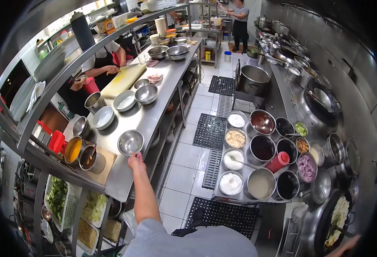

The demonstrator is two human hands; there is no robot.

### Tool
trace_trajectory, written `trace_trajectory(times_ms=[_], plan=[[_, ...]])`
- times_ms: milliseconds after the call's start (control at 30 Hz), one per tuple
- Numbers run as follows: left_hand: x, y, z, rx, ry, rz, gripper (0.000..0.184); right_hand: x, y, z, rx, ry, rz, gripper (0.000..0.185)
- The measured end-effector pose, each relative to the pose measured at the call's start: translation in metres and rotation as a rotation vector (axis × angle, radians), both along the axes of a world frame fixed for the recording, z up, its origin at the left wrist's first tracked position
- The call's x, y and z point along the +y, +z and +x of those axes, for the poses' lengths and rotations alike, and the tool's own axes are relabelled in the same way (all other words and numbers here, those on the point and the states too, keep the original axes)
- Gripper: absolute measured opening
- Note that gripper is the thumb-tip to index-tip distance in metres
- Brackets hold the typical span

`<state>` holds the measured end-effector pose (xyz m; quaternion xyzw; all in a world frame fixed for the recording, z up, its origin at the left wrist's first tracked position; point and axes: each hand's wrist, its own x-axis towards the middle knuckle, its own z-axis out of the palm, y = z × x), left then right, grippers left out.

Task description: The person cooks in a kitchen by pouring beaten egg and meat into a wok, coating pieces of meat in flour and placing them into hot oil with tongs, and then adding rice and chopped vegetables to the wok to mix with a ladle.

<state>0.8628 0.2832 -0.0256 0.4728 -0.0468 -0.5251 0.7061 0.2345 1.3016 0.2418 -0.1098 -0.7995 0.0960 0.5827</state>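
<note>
At the near edge of the steel counter, my left hand [136,161] grips the rim of a shiny metal mixing bowl [130,142], fingers closed on it. The bowl looks bare inside. Far to the lower right, my right hand [350,245] shows only in part at the dark picture edge. It meets the handle of a wok ladle [344,231], whose head lies in a black wok [324,231]. Pale yellow-white food [340,213] covers part of the wok; it looks like egg or rice.
Pots of sauces and white powders stand on a steel table [250,198], with a red squeeze bottle [278,161]. Across the counter, a co-worker holds a knife over a cutting board [122,82]. Another person stands far back. Black rubber mats [210,129] line the aisle.
</note>
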Motion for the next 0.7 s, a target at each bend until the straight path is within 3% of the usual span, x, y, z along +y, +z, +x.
trace_trajectory(times_ms=[133, 233, 267, 300, 367, 400, 500, 567, 633, 700], plan=[[-0.077, 0.023, -0.029, -0.017, -0.108, 0.037, 0.023, -0.065, 0.084, 0.039, 0.278, -0.046, 0.198, 0.033], [-0.153, 0.066, -0.073, -0.032, -0.175, 0.074, 0.020, -0.086, 0.072, 0.042, 0.447, 0.067, -0.058, 0.037], [-0.171, 0.084, -0.090, -0.041, -0.177, 0.072, 0.017, -0.057, 0.057, 0.033, 0.383, 0.024, -0.114, 0.037], [-0.215, 0.070, -0.090, -0.075, -0.254, -0.052, 0.015, -0.017, 0.038, 0.018, 0.314, -0.021, -0.167, 0.038], [-0.252, 0.087, -0.106, -0.012, -0.294, -0.119, 0.025, 0.025, 0.024, 0.012, 0.178, -0.056, -0.259, 0.038], [-0.249, 0.097, -0.118, 0.035, -0.299, -0.148, 0.031, 0.028, 0.023, 0.016, 0.170, 0.046, -0.336, 0.037], [-0.163, 0.134, -0.159, -0.100, -0.465, -0.263, 0.037, 0.014, 0.027, 0.028, 0.267, 0.465, -0.636, 0.036], [-0.068, 0.154, -0.191, -0.031, -0.597, -0.378, 0.036, -0.007, 0.041, 0.033, 0.337, 0.706, -0.800, 0.035], [0.065, 0.193, -0.227, -0.179, -0.769, -0.457, 0.039, -0.027, 0.071, 0.047, 0.235, 0.919, -0.700, 0.034], [0.172, 0.198, -0.275, -0.285, -0.986, -0.586, 0.038, -0.087, 0.105, 0.071, 0.232, 1.024, -0.737, 0.018]])
